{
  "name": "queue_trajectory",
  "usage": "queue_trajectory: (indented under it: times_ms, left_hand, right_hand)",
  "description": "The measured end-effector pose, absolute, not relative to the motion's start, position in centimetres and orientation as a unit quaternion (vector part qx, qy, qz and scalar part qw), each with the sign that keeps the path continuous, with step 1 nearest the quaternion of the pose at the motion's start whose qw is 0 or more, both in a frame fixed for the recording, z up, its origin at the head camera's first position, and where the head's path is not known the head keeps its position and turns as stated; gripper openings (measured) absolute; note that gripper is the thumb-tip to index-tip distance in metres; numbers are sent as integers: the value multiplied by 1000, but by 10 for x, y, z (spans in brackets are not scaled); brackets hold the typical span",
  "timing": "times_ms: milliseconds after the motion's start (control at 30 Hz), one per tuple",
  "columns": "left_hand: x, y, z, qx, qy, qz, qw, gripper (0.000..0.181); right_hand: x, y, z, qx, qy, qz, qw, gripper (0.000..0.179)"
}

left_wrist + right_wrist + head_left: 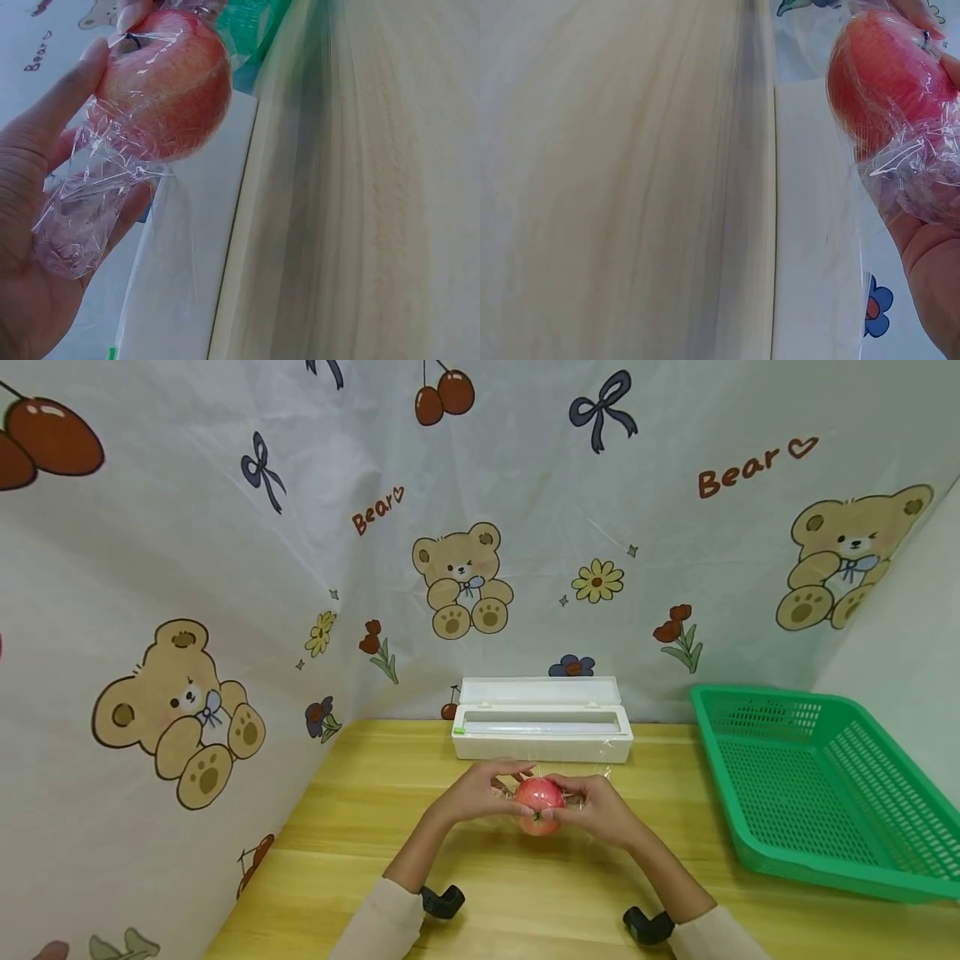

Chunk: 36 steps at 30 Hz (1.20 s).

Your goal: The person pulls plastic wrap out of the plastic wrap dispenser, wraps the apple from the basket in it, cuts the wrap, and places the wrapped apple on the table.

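Observation:
Between both hands, over the wooden table, is a red apple [539, 806] wrapped in clear plastic film [112, 165]. My left hand [480, 793] grips its left side, thumb up by the stem. From the other side my right hand [602, 808] holds it, the thumb likewise close to the stem. Loose, crumpled film bunches out at both sides of the apple, against the palm in the left wrist view and over the fingers of the right hand [935, 262] in the right wrist view. Some fingers are hidden behind the apple and film.
Behind the hands a white film box [543, 745] stands with its lid raised and a roll inside. A green plastic basket [731, 802] sits at the right. A bear-print cloth [525, 485] hangs behind the wooden table [337, 860].

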<state>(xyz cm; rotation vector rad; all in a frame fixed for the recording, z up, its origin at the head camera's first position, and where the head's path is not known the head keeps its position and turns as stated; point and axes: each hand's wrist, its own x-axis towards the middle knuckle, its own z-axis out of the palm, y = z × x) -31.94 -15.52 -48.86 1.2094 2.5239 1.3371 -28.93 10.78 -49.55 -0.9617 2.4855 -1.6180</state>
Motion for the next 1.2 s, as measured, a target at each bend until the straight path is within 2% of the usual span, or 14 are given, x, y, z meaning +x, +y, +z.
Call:
queue_trajectory:
  times_ms: [267,367,800,1200]
  left_hand:
    - [-311,-150,-481,441,815,362,-98,62]
    - [-310,-148,-480,461,796,371,-125,63]
    - [-301,-146,-487,498,796,313,-143,99]
    - [-300,-144,-492,492,802,316,-123,96]
  right_hand:
    - [-289,108,-494,-298,803,-515,22,58]
    - [-290,108,-495,-302,801,-517,27,56]
    - [-292,113,-494,-286,805,-519,36,50]
    - [-293,113,-494,-262,806,-527,54,45]
